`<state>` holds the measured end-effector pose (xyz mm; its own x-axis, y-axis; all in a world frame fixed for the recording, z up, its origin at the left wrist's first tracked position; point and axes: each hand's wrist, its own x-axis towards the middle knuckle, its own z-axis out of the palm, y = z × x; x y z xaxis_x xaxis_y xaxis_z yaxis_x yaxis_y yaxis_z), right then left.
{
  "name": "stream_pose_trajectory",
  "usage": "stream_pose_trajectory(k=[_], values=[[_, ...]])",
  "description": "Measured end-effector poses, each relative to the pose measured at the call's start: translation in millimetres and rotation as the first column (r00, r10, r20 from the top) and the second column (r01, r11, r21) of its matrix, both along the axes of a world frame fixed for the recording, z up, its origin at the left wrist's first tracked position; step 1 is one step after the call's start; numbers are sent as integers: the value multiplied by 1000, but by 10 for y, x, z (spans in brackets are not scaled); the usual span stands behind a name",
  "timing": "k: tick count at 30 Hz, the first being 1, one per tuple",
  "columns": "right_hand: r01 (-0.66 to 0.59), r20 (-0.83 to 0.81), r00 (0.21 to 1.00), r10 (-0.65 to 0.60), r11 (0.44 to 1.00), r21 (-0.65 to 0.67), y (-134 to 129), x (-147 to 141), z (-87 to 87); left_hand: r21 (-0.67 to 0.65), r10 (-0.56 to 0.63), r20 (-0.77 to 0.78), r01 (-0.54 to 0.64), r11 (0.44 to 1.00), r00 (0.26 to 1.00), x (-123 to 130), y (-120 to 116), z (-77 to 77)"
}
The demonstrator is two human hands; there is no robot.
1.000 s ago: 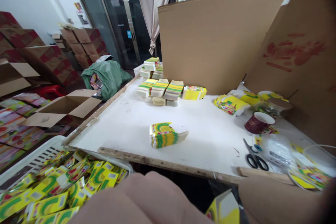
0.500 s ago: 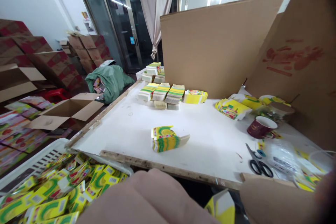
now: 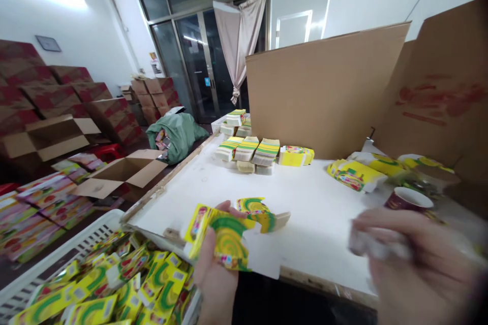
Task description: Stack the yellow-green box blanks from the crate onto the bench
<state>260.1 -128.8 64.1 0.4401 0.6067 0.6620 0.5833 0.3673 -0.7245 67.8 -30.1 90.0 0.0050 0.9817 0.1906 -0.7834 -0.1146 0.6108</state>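
Note:
My left hand (image 3: pixel 219 289) is wrapped round a yellow and green printed carton (image 3: pixel 231 238), thumb across its front, with a white flap sticking out at the right end. Off to the right, my right hand (image 3: pixel 427 264) is closed on a small whitish crumpled item (image 3: pixel 381 246), smeared by motion, so its kind is unclear. Just behind the held carton, a stack of flat yellow cartons (image 3: pixel 253 208) lies on the white table (image 3: pixel 305 203), partly covered by it.
A white basket (image 3: pixel 114 221) full of filled yellow cartons (image 3: pixel 91 294) stands at the left. Bundled flat cartons (image 3: pixel 247 147) line the table's back, before a tall cardboard sheet (image 3: pixel 324 91). A maroon mug (image 3: pixel 409 200) sits behind my right hand. An open cardboard box (image 3: pixel 122 177) lies beyond the basket.
Both hands have come up into clear view, the left with a carton, the right with a whitish item. The view has tilted up, and the scissors are now hidden.

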Motion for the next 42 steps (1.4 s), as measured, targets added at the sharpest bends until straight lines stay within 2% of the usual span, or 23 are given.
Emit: stream_pose_trajectory(k=[2, 3, 5, 8, 12, 17, 19, 22, 24, 28, 32, 35, 36, 38, 40, 42], values=[[-184, -44, 983, 179, 965, -184, 340, -175, 90, -166, 39, 64, -28, 986, 997, 28, 167, -237], [-264, -53, 964, 259, 937, -227, 477, -276, 71, -221, 70, 86, -50, 974, 994, 34, 240, -340], [-316, -7, 945, 327, 906, -283, 666, -481, -68, -282, 110, 123, -72, 957, 986, 58, 335, -494], [-346, 69, 921, 383, 887, -305, 774, -731, -360, -277, 118, 183, -64, 959, 976, 140, 356, -622], [-340, 69, 921, 383, 878, -337, 812, -916, -570, -253, 155, 168, -110, 961, 973, 246, 327, -729], [-354, -52, 929, 366, 840, -411, 878, -974, -611, -143, 193, 61, -183, 973, 979, 273, 355, -858], [-366, -100, 928, 358, 829, -423, 894, -978, -637, -149, 212, 45, -203, 968, 976, 272, 367, -909], [-376, -220, 926, 307, 813, -445, 910, -976, -693, -176, 169, 53, -158, 972, 984, 270, 377, -976], [-433, -320, 895, 312, 785, -444, 926, -967, -732, -168, 119, 72, -106, 980, 990, 267, 383, -1001], [-617, -508, 757, 411, 704, -351, 969, -947, -809, -115, 77, 92, -66, 991, 993, 262, 402, -992], [-612, -577, 730, 366, 726, -314, 987, -947, -852, -181, 57, -15, -59, 982, 998, 269, 405, -984], [-643, -653, 668, 357, 718, -266, 985, -921, -820, -270, 131, -176, -176, 947, 975, 257, 377, -1048], [-658, -680, 643, 353, 708, -254, 985, -904, -802, -259, 159, -244, -222, 940, 957, 247, 362, -1086], [-692, -722, 602, 342, 675, -257, 988, -865, -774, -139, 182, -382, -250, 958, 906, 219, 328, -1180], [-723, -742, 580, 337, 633, -277, 995, -830, -770, 33, 189, -486, -198, 980, 853, 193, 298, -1283], [-749, -747, 568, 347, 594, -294, 1001, -805, -793, 130, 210, -527, -167, 977, 824, 177, 279, -1368]])
